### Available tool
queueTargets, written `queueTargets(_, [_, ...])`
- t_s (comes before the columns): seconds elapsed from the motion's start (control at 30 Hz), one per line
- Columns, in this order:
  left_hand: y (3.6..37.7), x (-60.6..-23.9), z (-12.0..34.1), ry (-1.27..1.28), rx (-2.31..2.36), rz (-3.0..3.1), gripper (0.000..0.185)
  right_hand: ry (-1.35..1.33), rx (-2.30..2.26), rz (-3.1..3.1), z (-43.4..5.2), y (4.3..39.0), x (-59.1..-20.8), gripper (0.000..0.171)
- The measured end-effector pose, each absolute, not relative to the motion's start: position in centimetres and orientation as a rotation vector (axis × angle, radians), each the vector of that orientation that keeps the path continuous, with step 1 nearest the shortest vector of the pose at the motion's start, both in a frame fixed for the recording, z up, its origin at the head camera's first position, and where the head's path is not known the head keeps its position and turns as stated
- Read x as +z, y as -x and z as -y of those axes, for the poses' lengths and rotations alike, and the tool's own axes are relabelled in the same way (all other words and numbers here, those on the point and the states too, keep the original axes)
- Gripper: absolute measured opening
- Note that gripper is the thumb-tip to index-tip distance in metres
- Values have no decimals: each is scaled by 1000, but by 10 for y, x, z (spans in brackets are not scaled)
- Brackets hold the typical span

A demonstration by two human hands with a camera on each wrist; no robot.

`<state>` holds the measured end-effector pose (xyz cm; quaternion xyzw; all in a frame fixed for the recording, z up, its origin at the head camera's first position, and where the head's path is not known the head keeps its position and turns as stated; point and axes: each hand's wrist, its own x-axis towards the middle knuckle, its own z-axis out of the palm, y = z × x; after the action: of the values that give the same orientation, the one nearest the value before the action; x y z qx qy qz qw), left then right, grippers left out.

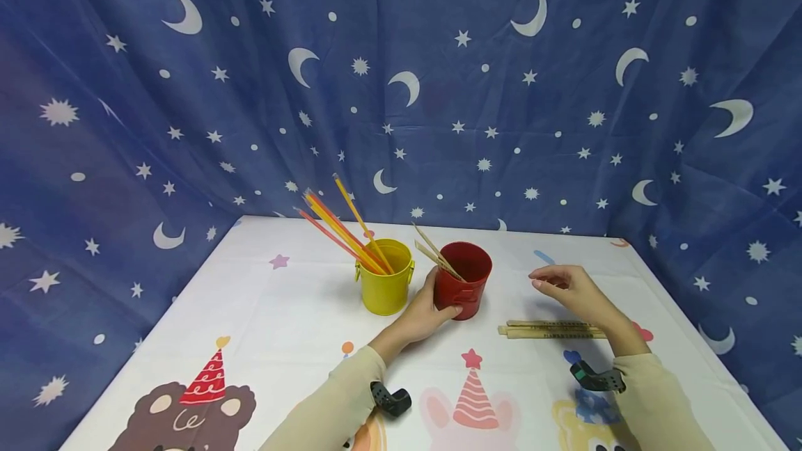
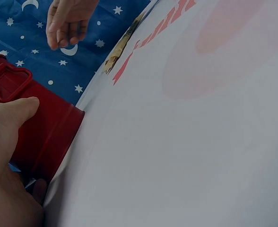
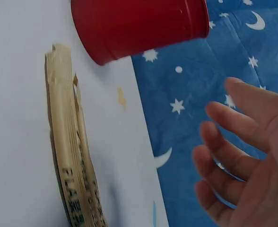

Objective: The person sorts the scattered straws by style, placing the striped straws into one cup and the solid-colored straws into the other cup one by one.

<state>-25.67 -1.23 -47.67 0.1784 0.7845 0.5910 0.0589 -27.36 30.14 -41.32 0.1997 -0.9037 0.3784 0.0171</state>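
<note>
My left hand point(image 1: 420, 313) grips the side of a red metal bucket point(image 1: 473, 287), the thumb lying across its front beneath the folded handle. Thin tan paper-wrapped sticks point(image 1: 432, 249) lean out of this bucket to the left. To its right, my right hand point(image 1: 576, 291) hovers above the table with loosely bent fingers and holds nothing. Below that hand lies a small bunch of similar paper-wrapped sticks point(image 1: 551, 330), with dark printed letters showing in the right wrist view point(image 3: 65, 142).
Left of the red bucket stands a yellow bucket point(image 1: 383, 294) holding several long orange, yellow and red sticks point(image 1: 341, 228) in clear wrapping. A white tablecloth point(image 1: 276, 326) with cartoon prints covers the table. Behind it hangs a blue curtain point(image 1: 401, 19) with moons and stars.
</note>
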Motion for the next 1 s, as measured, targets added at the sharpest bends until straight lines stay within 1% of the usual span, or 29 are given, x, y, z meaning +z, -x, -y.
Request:
queueTargets(0.1, [257,-478,13,-541,1787,-2379,89,-639,1212,2887,-309,272,-414,31])
queueTargets(0.17, [263,-487,12,-543,1772,-2392,91,-665,1252,2942,-314,273,-416,31])
queueTargets(0.43, [265,-488,14,-553,1759,-2399,91,-866,1373,3013,-338,275,-432,20])
queueTargets(0.67, [264,-489,14,-560,1749,-2400,90,-841,1394,3056,-350,278,-443,16])
queueTargets(1.0, [263,-486,13,-573,1787,-2389,90,-740,1313,3110,-349,280,-449,10])
